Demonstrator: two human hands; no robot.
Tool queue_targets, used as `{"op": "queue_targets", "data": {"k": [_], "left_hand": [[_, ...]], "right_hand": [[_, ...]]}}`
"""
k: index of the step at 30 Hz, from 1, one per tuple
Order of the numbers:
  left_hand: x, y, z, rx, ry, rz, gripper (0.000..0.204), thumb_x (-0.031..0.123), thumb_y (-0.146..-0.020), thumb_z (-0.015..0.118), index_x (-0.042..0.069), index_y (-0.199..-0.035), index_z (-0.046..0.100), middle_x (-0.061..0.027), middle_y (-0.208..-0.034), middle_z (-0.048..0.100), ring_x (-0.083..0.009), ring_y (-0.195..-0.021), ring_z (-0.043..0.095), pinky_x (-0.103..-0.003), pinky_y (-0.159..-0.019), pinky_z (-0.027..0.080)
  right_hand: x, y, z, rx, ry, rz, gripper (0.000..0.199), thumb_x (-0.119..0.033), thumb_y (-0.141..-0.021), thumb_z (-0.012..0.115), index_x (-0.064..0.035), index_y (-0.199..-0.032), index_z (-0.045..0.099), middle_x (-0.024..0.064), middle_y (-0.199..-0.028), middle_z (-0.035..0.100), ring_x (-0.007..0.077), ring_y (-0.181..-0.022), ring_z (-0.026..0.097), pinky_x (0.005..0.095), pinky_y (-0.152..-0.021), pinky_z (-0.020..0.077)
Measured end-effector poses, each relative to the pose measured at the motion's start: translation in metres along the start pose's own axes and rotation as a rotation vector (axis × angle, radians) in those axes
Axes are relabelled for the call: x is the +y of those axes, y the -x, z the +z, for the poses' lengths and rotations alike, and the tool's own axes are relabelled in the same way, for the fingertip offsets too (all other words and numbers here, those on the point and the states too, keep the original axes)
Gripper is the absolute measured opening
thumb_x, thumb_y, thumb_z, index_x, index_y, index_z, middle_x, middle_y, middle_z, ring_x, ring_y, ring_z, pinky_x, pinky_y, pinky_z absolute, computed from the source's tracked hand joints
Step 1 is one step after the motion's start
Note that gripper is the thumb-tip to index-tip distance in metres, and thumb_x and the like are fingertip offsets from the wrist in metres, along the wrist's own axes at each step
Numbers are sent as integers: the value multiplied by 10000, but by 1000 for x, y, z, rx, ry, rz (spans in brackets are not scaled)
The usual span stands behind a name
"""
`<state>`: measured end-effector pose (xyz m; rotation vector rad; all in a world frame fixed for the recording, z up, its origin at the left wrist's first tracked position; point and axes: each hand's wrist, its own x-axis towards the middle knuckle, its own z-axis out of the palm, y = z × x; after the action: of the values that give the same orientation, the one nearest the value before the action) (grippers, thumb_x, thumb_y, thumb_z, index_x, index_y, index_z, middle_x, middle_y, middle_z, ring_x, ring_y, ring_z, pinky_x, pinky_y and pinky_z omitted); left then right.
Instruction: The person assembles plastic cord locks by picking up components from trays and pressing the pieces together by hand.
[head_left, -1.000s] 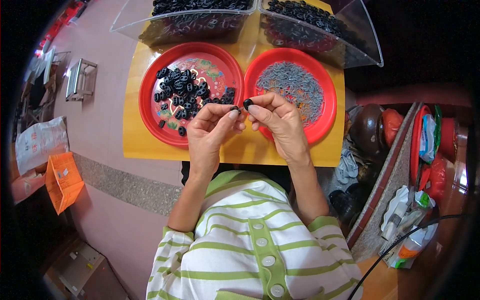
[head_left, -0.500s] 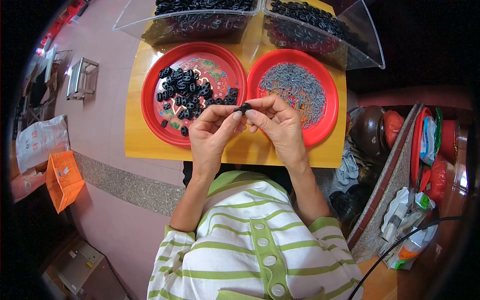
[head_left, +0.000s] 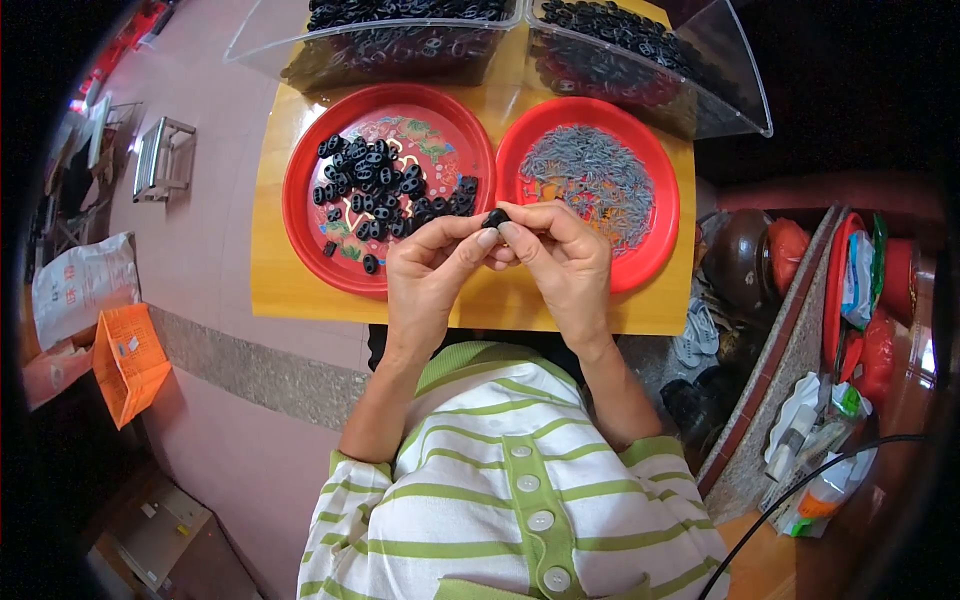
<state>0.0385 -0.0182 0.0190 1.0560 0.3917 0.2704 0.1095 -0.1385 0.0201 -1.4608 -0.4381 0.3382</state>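
Observation:
My left hand (head_left: 430, 275) and my right hand (head_left: 565, 270) meet over the table's near part, thumbs and forefingers pinching one small black cord lock (head_left: 496, 217). Its lower part is hidden by my fingertips. Behind my left hand lies a round red tray (head_left: 294, 205) with a pile of black two-holed cord locks (head_left: 372, 172) and loose black pieces. Beyond my right hand is a second red tray (head_left: 667, 190), covered with many small grey metal pieces that look like springs (head_left: 590, 165).
Two clear plastic bins, left (head_left: 400, 55) and right (head_left: 640, 85), hold many black plastic parts at the back of the yellow table (head_left: 290, 290). A metal stool (head_left: 163, 160) stands on the floor at left. Bags and a brown jar (head_left: 738, 250) are at right.
Both hands have shifted slightly right, and their fingertips are closer together around the black cord lock, which appears more upright. The trays look unchanged.

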Motion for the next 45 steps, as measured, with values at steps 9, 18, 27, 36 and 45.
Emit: {"op": "queue_targets", "data": {"k": [9,18,27,36,45], "left_hand": [[-5,2,-4,65,326,-101,130,93,-890,571,-28,-905,615,-69,-821,630,-128,-731,618,-257,-689,506],[-6,6,13,131,294,-29,154,96,-899,563,-19,-993,604,-34,-894,581,-90,-793,567,-229,-753,472],[-23,4,1,-68,24,279,201,-28,-882,539,-41,-1078,582,-50,-939,543,-95,-796,556,-203,-720,460],[-22,-4,-1,-68,-52,245,184,-17,-870,559,-35,-1049,597,-65,-901,554,-113,-749,577,-224,-660,485],[-3,-54,-26,18,-1130,639,253,27,-771,647,55,-1022,641,-98,-850,587,-242,-815,550,-317,-709,462]], "right_hand": [[-21,0,6,-53,285,-143,266,-21,-729,700,-23,-986,632,77,-875,587,153,-768,593,267,-667,491],[-8,-4,-3,-44,337,-267,281,-43,-698,728,-17,-960,628,75,-869,593,158,-762,595,271,-638,485],[-1,1,-15,-167,-29,54,204,-42,-754,710,16,-923,611,46,-853,587,92,-699,583,228,-607,483],[7,-4,-18,-193,-158,142,163,-25,-799,671,18,-944,612,34,-846,608,75,-744,590,212,-644,491],[-54,-123,-76,333,741,-611,164,-94,-777,691,-44,-930,659,29,-796,644,97,-664,581,237,-615,466]]}}
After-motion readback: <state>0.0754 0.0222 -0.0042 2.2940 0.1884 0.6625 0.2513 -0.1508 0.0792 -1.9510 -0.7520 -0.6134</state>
